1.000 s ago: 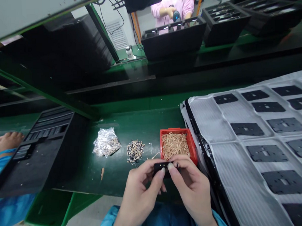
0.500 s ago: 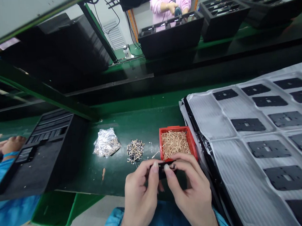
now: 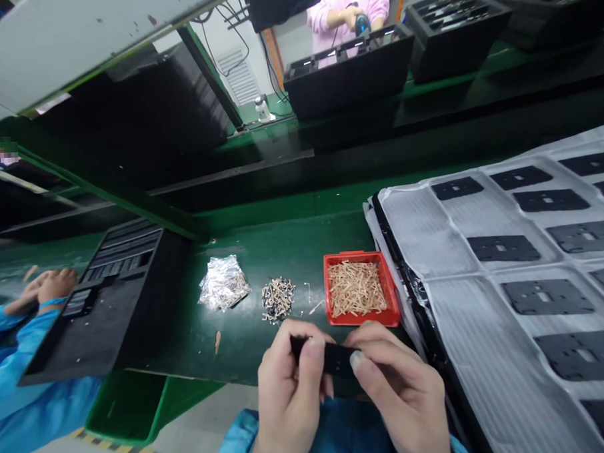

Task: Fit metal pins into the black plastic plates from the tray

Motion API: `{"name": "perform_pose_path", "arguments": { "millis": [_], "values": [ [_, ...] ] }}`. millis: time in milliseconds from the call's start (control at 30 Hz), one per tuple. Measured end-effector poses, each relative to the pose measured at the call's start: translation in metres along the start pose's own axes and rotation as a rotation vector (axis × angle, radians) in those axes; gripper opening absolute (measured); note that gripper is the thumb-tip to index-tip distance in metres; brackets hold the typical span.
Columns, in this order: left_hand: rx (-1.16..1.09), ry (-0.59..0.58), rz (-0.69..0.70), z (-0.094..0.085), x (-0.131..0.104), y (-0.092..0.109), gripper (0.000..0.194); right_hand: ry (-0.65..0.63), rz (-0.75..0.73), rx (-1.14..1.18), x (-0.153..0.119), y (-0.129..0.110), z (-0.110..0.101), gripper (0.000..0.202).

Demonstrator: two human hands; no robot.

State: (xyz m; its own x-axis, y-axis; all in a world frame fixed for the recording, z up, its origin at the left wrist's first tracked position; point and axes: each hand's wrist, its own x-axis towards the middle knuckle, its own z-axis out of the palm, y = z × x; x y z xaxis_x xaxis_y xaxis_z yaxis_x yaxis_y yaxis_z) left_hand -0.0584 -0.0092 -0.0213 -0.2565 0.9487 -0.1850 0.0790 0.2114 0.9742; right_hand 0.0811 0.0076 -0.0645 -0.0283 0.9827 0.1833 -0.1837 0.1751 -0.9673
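Between my two hands is a flat black plate [image 3: 338, 360], held near the table's front edge. My left hand [image 3: 291, 380] pinches its left end, thumb on the near face. My right hand [image 3: 399, 382] grips the right end between thumb and fingers. Just beyond the hands stands a red bin [image 3: 363, 321] full of small tan strips [image 3: 357, 287]. Left of it lies a small pile of black and tan pieces [image 3: 278, 297], and further left a clear plastic bag [image 3: 224, 283] with small parts inside.
At right, a white padded tray [image 3: 487, 338] carries several black plates [image 3: 548, 297] in its compartments. A black box [image 3: 106, 322] stands at left, with a co-worker's hands [image 3: 57, 285] behind it. A green bin [image 3: 130, 407] sits below the table edge. Across the bench, a person in pink [image 3: 345, 17] holds a tool.
The black plate has turned so that more of its flat face shows, and my right hand's grip has shifted along it. The whole view has moved slightly.
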Motion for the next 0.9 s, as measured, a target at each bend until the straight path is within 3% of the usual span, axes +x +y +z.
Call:
{"name": "perform_pose_path", "arguments": {
  "millis": [100,167,267,433,533,633,767,900],
  "values": [
    [0.087,0.069,0.138,0.005,-0.004,0.003,0.020,-0.048,-0.053,-0.001,-0.004,-0.004,-0.004,0.014],
    [0.110,0.101,0.170,0.008,-0.006,0.005,0.021,-0.062,-0.077,-0.010,-0.004,-0.007,-0.006,0.015],
    [0.089,0.150,0.059,0.012,-0.008,0.003,0.030,-0.041,-0.052,-0.017,-0.002,-0.011,-0.005,0.017],
    [-0.084,0.091,-0.053,0.013,-0.001,-0.007,0.043,0.020,-0.020,-0.061,-0.007,0.004,0.000,0.010],
    [-0.248,0.123,-0.118,0.013,0.008,-0.011,0.053,0.162,-0.229,-0.226,-0.017,0.021,0.002,0.025],
    [-0.346,0.127,-0.168,0.014,0.015,-0.012,0.058,0.161,-0.404,-0.374,-0.023,0.031,0.004,0.024],
    [-0.442,0.093,-0.220,0.013,0.019,-0.014,0.053,0.130,-0.376,-0.446,-0.020,0.033,0.010,0.018],
    [-0.557,0.100,-0.188,0.012,0.020,-0.020,0.041,0.130,-0.293,-0.421,-0.016,0.031,0.014,0.016]
  ]
}}
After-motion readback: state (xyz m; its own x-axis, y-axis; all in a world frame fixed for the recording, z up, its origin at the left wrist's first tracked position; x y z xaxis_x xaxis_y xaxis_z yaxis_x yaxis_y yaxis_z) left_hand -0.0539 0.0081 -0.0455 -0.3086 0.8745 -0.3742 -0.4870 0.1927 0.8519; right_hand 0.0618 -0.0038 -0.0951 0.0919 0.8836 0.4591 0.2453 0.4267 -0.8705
